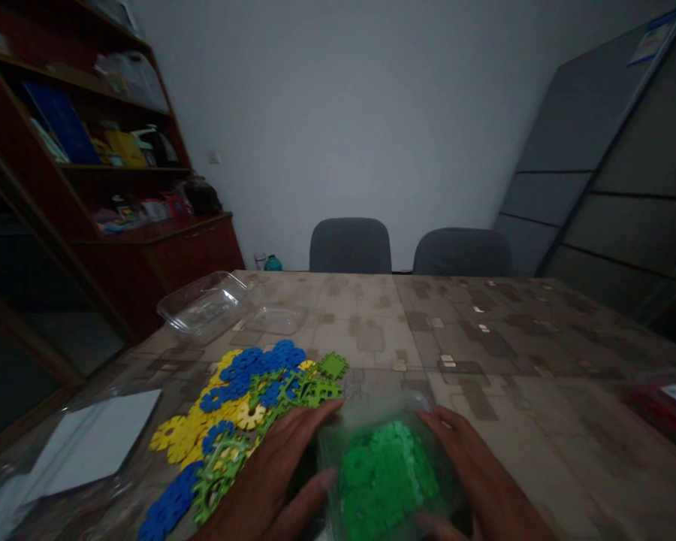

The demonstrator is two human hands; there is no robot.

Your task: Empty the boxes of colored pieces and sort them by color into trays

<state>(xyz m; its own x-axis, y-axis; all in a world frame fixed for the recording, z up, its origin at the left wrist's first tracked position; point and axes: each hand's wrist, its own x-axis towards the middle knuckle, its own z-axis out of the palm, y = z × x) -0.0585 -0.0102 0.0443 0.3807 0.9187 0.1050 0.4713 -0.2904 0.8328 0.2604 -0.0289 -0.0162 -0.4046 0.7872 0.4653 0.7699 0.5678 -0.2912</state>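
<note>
Blur is softening a clear box (414, 400) of green pieces (388, 481), being held just right of a pile of yellow, blue and lime pieces (225, 406) lying on a patterned surface (512, 421); the frame is cutting off the box's near end, and whether a lid is covering it cannot be told. A person's left hand (285, 454), partly hiding the pile, is gripping the box's left side; the right hand (465, 454) is holding the opposite side, each grip curving around the wall. Beyond the pile, a clear tray (203, 304) is standing; well to its right, a red package (662, 409) is running out of view.
</note>
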